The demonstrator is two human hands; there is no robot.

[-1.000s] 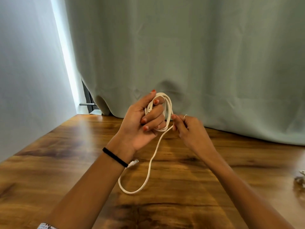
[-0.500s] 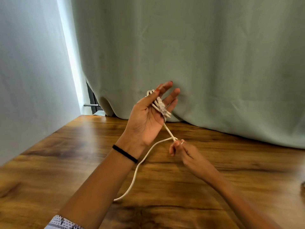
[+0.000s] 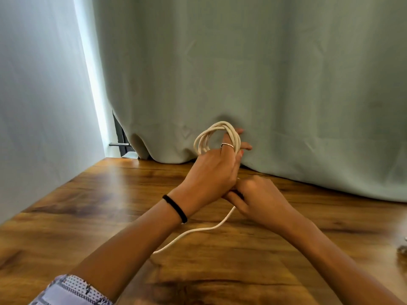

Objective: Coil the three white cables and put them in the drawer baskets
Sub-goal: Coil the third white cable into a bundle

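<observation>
Several loops of the white cable [image 3: 220, 134] are wound around the extended fingers [image 3: 244, 146] of the left hand [image 3: 211, 172], held up above the far part of the wooden table [image 3: 88, 216]. The loops arch over the back of the hand on the far side and cross the fingers just past a silver ring [image 3: 226, 145]. Those fingers point right and away, held roughly together, with their tips showing beyond the coil.

A free length of the same cable runs from between the two hands down toward the near left, lies on the table and passes out of sight under the left forearm. The right hand [image 3: 259, 199] sits just below and to the right of the left one, touching it, its fingers curled closed where the cable emerges; whether they actually pinch the strand is hidden by the left hand.

No drawer or basket is in view.

The left forearm reaches in from the near left with the back of the hand turned toward the camera, a black band [image 3: 176, 208] around the wrist and a patterned sleeve [image 3: 70, 291] at the near edge. The right forearm comes in from the near right, knuckles up, low over the table. A pale green curtain [image 3: 264, 73] hangs behind the table. At the right edge a small greyish object [image 3: 402, 249] lies on the wood, too cropped to identify.
</observation>
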